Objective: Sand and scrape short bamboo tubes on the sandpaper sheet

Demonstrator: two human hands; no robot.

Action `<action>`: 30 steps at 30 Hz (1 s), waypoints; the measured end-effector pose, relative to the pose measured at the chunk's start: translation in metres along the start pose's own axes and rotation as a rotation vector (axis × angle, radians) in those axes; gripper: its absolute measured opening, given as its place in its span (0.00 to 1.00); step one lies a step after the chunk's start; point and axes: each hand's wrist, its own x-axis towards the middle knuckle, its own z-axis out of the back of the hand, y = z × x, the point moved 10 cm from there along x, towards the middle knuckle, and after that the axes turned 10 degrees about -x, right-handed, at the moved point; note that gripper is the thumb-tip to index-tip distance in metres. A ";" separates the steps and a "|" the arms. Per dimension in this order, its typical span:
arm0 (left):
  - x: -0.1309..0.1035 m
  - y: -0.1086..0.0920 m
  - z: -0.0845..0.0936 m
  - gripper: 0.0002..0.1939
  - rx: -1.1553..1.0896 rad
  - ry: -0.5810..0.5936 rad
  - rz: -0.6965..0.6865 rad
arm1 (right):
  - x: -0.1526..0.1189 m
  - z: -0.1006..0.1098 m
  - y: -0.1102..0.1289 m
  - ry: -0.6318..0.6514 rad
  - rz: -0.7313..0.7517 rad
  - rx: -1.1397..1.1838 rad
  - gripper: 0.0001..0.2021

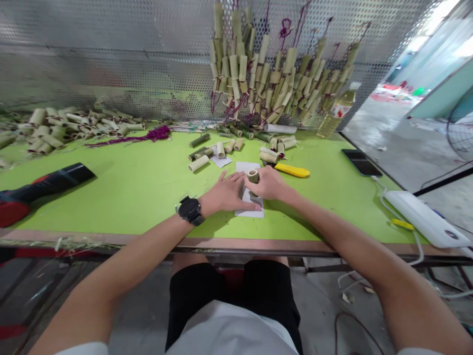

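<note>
Both hands are at a strip of white sandpaper-like sheet (242,213) lying on the green table. My left hand (231,192) rests flat over the sheet's left part, thumb and fingers stretched out. A short bamboo tube (253,176) stands upright on the sheet, its round opening facing up. My right hand (269,182) grips that tube from the right side. The tube's lower end is partly hidden by the fingers. Just beyond lie loose bamboo pieces (198,163) and a yellow-handled cutter knife (292,170).
Many bamboo pieces (46,130) are heaped at the far left, near purple string (159,133). A black-and-red power tool (48,187) lies left. Strung bamboo (236,69) hangs on the perforated metal panel. A bottle (338,111), a phone (361,162) and a white power bank (426,218) sit right.
</note>
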 end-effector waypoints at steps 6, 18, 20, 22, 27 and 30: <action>-0.001 0.001 -0.001 0.55 0.003 0.029 0.039 | -0.006 0.000 0.000 0.072 0.065 0.073 0.20; 0.001 0.000 -0.003 0.61 -0.037 0.046 0.037 | 0.005 0.002 -0.017 -0.010 -0.083 -0.262 0.29; 0.003 0.001 -0.004 0.63 -0.039 0.039 0.046 | 0.009 0.006 -0.022 -0.066 -0.091 -0.325 0.27; 0.004 0.003 -0.006 0.66 -0.043 0.036 0.057 | 0.012 0.009 -0.028 -0.110 -0.105 -0.335 0.24; 0.004 0.005 -0.007 0.64 -0.048 0.027 0.047 | 0.011 0.009 -0.030 -0.106 -0.102 -0.264 0.27; 0.003 0.002 -0.005 0.58 -0.040 0.013 0.020 | 0.004 -0.002 -0.017 0.016 -0.034 -0.191 0.31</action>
